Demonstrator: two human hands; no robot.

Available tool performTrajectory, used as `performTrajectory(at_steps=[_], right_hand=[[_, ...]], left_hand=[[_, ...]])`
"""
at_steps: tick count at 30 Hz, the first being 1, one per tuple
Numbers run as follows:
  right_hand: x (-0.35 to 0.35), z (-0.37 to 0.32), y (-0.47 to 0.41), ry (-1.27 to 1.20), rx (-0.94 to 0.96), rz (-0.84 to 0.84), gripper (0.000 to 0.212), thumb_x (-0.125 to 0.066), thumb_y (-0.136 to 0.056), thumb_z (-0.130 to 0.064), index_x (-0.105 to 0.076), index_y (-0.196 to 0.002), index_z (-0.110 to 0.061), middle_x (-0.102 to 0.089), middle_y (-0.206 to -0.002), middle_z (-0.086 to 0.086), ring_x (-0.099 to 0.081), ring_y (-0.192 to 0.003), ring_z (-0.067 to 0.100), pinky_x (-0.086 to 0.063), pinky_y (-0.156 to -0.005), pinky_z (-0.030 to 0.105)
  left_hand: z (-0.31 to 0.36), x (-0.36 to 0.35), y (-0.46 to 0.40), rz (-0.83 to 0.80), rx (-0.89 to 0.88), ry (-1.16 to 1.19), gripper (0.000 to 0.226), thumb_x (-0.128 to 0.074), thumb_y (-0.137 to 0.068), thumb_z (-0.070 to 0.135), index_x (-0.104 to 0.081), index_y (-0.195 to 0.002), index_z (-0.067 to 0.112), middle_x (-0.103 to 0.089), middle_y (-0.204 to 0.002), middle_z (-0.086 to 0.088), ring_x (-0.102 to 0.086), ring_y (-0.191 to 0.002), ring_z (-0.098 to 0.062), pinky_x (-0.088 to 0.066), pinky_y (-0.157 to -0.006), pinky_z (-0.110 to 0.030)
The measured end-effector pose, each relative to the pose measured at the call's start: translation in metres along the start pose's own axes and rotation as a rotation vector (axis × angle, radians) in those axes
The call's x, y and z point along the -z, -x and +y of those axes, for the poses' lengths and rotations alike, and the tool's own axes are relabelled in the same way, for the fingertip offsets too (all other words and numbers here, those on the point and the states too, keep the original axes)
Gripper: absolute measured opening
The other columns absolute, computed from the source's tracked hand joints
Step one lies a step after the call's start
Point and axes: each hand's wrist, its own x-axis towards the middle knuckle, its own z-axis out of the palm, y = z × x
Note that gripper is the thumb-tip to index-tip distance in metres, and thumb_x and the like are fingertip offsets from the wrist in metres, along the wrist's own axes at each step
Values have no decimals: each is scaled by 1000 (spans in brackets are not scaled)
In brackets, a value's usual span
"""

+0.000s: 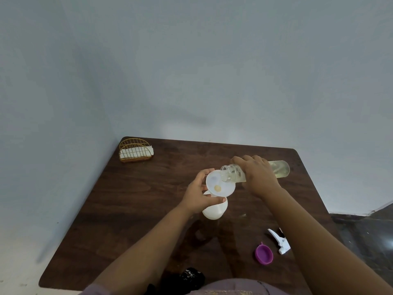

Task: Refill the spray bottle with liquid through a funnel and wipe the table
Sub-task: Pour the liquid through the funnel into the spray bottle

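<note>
1. Pouring was under way: the right hand (257, 175) gripped a clear bottle (278, 169) round its middle, tipped almost flat, its long axis running from the base beyond the knuckles to the open mouth on the thumb side.
2. That mouth hung just over the far rim of the funnel (220, 184), which lay directly toward the left hand (198, 193) from the right.
3. The left hand curled round the funnel's near edge and the neck of the white spray bottle (213, 210) below it, steadying both; this hand was the nearer to the funnel.
4. A little yellowish liquid sat at the funnel's hole.
5. Near the right forearm lay the spray head (279, 241) and a purple cap (264, 255).
6. No label or writing could be read on anything.
7. Napkins in a wire holder (135, 151) stood well beyond the left hand, probably for the wiping.
</note>
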Motion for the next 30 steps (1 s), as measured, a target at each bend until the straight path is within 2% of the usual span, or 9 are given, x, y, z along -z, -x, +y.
performTrajectory(at_steps=[7,17,26,30], right_hand=[[1,0,0,-12,-2,7,47,-67,-75,-16,-51,-116,-31,-59,-100,-5,-53,-95,23,-38,-91,36],[2,0,-1,2,-9,-3,45,-67,-76,-18,-51,-116,-31,-58,-99,-6,-54,-95,22,-37,-92,34],[4,1,-1,5,-6,3,47,-67,-76,-19,-50,-117,-32,-59,-101,-6,-54,-96,23,-38,-94,36],[4,2,-1,10,-6,8,48,-69,-76,-19,-50,-118,-32,-59,-103,-6,-54,-97,23,-38,-96,37]], left_hand=[[0,-1,-1,1,2,-1,79,-92,-62,23,-47,-119,53,-58,-124,21,-61,-110,-11,-57,-91,-38],[-1,0,-1,-4,2,-3,81,-92,-61,25,-46,-123,49,-58,-126,19,-61,-112,-13,-57,-92,-40],[1,-1,-1,-2,-1,-29,78,-91,-63,26,-45,-121,52,-55,-125,22,-59,-111,-10,-57,-92,-35],[0,-1,-2,-3,3,-29,81,-91,-62,28,-45,-125,49,-55,-127,19,-59,-114,-13,-57,-93,-38]])
